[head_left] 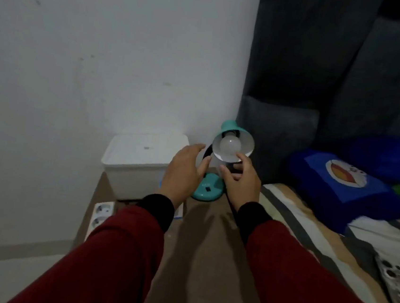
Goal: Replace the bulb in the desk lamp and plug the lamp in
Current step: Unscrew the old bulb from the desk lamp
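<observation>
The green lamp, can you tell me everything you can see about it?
The desk lamp is teal, with a glossy oval base standing on the brown table, a dark neck and a cone shade tilted toward the camera, white inside. A round white bulb sits in it, unlit. The right hand touches the shade's lower rim; the left hand hovers open beside it. No cord can be seen.

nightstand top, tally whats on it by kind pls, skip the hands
desk lamp: 1
bulb, in the lamp's shade: 1
white lidded box: 1
white power strip, at the left edge: 1
total: 4
</observation>
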Demonstrator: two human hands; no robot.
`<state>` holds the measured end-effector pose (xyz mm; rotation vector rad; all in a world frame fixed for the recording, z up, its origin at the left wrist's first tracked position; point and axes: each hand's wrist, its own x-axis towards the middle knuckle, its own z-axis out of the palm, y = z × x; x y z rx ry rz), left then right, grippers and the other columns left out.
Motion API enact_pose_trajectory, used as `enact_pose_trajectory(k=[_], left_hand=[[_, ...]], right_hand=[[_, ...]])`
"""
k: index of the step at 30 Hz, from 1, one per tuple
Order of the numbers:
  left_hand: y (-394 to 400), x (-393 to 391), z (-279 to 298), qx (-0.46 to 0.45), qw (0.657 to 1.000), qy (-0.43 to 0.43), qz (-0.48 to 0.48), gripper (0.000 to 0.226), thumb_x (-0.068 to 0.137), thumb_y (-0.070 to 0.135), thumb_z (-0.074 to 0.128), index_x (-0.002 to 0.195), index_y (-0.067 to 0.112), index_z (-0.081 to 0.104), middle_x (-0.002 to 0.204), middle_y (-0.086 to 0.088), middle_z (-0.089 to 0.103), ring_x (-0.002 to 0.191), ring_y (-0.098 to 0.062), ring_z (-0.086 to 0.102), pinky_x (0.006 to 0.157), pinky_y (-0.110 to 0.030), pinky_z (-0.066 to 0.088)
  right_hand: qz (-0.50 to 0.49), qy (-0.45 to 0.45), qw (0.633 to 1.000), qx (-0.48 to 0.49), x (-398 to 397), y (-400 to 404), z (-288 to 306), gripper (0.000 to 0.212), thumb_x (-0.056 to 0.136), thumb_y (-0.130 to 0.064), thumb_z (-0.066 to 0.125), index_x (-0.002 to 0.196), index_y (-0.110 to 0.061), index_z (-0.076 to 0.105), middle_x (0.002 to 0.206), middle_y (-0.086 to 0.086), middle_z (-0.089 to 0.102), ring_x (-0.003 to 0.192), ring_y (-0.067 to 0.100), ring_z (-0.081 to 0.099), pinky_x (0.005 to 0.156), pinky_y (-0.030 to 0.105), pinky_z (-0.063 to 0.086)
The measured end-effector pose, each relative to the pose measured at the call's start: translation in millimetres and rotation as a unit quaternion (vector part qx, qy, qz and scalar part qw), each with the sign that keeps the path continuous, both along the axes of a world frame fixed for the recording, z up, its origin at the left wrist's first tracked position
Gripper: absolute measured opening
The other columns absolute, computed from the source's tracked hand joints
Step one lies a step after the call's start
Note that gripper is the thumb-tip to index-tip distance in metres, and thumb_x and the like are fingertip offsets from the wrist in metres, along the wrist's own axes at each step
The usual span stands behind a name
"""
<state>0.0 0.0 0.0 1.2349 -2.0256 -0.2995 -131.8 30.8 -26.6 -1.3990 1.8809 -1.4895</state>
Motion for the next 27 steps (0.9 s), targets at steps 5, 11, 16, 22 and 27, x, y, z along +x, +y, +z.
enact_pose_trajectory(k=[5,11,16,22,27], left_hand=[[-54.0,-30.5,-3.7,-0.03,0.995,0.092,-0.04,0.04,0.094,0.025,0.053,0.133,0.014,0.051,0.133,0.0,0.056,0.123,-0.011,0.05,0.097,-0.001,0.024],[-97.9,-46.1,-6.5,0.017,0.978,0.183,-0.102,0.031,0.094,0.017,0.054,0.124,0.02,0.06,0.122,0.012,0.06,0.106,0.012,0.049,0.093,0.002,0.039],[-105.9,-50.9,-11.0,0.047,0.969,0.224,-0.093,0.03,0.092,0.011,0.055,0.119,0.018,0.065,0.116,0.007,0.065,0.096,0.008,0.056,0.079,0.008,0.039],[-106.8,-50.5,-9.3,0.049,0.967,0.234,-0.09,0.028,0.091,0.009,0.057,0.116,0.016,0.067,0.117,-0.001,0.069,0.101,-0.001,0.058,0.077,0.009,0.039],[-105.7,-49.8,-8.0,0.056,0.97,0.222,-0.086,0.029,0.091,0.011,0.057,0.118,0.017,0.066,0.12,0.0,0.068,0.103,-0.001,0.057,0.078,0.011,0.037]], right_hand=[[-0.081,-0.151,0.983,-0.067,1.5,-54.0,-8.5,0.071,0.081,-0.022,0.072,0.141,-0.021,0.035,0.134,0.011,0.043,0.096,0.018,0.061,0.079,0.023,0.048],[-0.143,-0.197,0.966,-0.085,9.4,-102.1,-21.8,0.071,0.079,-0.034,0.071,0.14,-0.019,0.037,0.138,0.011,0.05,0.121,0.025,0.055,0.101,0.038,0.048],[-0.164,-0.158,0.969,-0.093,8.6,-108.5,-20.1,0.059,0.079,-0.025,0.072,0.134,-0.02,0.049,0.134,0.011,0.049,0.12,0.025,0.053,0.1,0.041,0.048],[-0.132,0.001,0.984,-0.123,9.5,-104.2,-28.9,0.064,0.08,-0.003,0.066,0.137,-0.021,0.045,0.146,0.015,0.027,0.133,0.025,0.036,0.111,0.035,0.036],[-0.187,-0.19,0.96,-0.09,12.0,-107.5,-26.8,0.067,0.074,-0.021,0.077,0.133,-0.014,0.045,0.133,0.014,0.052,0.119,0.027,0.056,0.098,0.04,0.05]])
